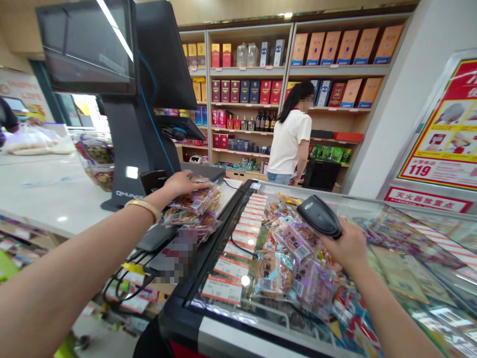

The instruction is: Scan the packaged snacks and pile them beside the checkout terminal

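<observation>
My left hand (pixel 183 184), with a gold-coloured bangle at its wrist, is on top of a pile of clear-wrapped cookies (pixel 194 211) beside the checkout screen stand. Its fingers are closed over the uppermost cookie packet (pixel 201 191); the thumb is mostly hidden. In my right hand (pixel 348 243) is a black handheld barcode scanner (pixel 319 215), its head tilted up and to the left. Below the scanner, more wrapped cookies (pixel 294 243) with purple and blue labels lie heaped on the glass top of the display freezer (pixel 261 308).
A checkout terminal (pixel 87 47) stands on the white counter (pixel 48 199) at left, with black cables (pixel 126 283) beneath. Orange price tags (pixel 223 286) line the freezer's edge. A person in a white top (pixel 288 141) stands by shelves of boxed bottles (pixel 231 92).
</observation>
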A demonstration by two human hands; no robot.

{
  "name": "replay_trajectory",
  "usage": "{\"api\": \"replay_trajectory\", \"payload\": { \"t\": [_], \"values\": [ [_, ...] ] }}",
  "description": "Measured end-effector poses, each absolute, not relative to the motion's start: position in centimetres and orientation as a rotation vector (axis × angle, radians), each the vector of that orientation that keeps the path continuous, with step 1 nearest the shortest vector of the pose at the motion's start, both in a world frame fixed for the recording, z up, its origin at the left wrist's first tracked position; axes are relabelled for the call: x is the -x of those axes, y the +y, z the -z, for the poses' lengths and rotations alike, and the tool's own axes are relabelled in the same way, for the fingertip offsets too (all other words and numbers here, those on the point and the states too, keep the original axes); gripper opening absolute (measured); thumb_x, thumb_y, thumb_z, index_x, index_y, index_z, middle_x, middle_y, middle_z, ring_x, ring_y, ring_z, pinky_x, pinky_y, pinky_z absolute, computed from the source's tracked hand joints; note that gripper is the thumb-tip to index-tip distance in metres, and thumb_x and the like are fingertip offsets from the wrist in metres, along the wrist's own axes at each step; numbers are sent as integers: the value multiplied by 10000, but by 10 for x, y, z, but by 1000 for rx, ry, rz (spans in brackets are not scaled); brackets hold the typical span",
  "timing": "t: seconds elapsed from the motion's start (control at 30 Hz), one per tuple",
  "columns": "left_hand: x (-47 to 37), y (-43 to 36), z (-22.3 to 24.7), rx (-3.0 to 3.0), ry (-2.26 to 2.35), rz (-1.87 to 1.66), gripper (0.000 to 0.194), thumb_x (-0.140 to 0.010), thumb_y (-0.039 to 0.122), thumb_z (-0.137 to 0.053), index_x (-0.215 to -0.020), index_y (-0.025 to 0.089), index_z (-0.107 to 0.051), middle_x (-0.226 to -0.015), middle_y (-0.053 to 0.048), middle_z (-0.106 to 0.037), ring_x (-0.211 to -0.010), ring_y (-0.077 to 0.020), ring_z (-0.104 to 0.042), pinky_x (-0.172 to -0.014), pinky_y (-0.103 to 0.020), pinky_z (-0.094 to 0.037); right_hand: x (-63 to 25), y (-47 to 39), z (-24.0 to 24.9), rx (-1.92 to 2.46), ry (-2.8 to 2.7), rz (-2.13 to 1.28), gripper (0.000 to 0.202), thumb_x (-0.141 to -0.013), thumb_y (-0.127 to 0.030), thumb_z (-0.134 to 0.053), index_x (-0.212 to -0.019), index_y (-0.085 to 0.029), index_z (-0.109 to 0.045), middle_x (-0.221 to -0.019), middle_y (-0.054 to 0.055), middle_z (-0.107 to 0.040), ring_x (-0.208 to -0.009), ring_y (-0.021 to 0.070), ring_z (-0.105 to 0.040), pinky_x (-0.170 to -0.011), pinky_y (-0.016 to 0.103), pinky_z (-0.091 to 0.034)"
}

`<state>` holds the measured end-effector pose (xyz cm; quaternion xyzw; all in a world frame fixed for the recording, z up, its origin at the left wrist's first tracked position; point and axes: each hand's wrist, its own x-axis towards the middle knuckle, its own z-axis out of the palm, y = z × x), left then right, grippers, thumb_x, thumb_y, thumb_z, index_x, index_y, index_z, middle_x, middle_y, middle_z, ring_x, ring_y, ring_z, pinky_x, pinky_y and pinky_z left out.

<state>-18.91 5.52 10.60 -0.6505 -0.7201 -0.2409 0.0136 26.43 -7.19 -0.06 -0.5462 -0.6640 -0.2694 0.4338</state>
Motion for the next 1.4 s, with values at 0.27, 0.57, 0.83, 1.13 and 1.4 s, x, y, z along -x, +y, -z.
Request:
{"api": "replay_trajectory", "payload": {
  "t": [0.27,0.57,0.83,1.13,1.4],
  "values": [
    [186,56,-105,1965,-2022,950,665,-542,488,-821,-1053,87,-679,-979,-194,-670,-1137,-402,-564,-966,-488,-472,-263,-71,0,1344,-1649,661,301,-776,-430,-546,-915,-199,-679,-789,90,-724,-737,262,-693,-630,306,-477],
    [189,52,-98,2019,-1633,1188,470,-581,345,-828,-982,172,-653,-1150,-123,-512,-1193,-284,-475,-1098,-448,-370,-259,-74,-5,1321,-1662,610,266,-761,-397,-546,-885,-207,-685,-759,77,-721,-692,250,-683,-592,299,-467],
    [146,36,-110,2409,-1245,1122,534,-653,515,-755,-1102,231,-700,-1182,-79,-440,-1122,-267,-492,-1071,-449,-405,-250,-80,-13,1180,-1846,485,242,-754,-343,-556,-913,-201,-669,-829,79,-718,-755,237,-670,-657,311,-495],
    [88,12,-109,2701,-918,958,491,-703,315,-729,-1188,257,-675,-1187,-77,-452,-1167,-246,-474,-1105,-433,-378,-239,-88,-23,1121,-2058,381,196,-737,-289,-578,-888,-199,-665,-798,65,-699,-736,210,-650,-667,288,-473],
    [67,1,-105,2771,-859,927,485,-699,274,-727,-1181,263,-675,-1209,-77,-468,-1201,-259,-466,-1109,-439,-375,-235,-92,-25,1213,-2124,335,195,-677,-230,-574,-850,-201,-659,-868,68,-717,-778,225,-666,-685,290,-462]
  ]
}}
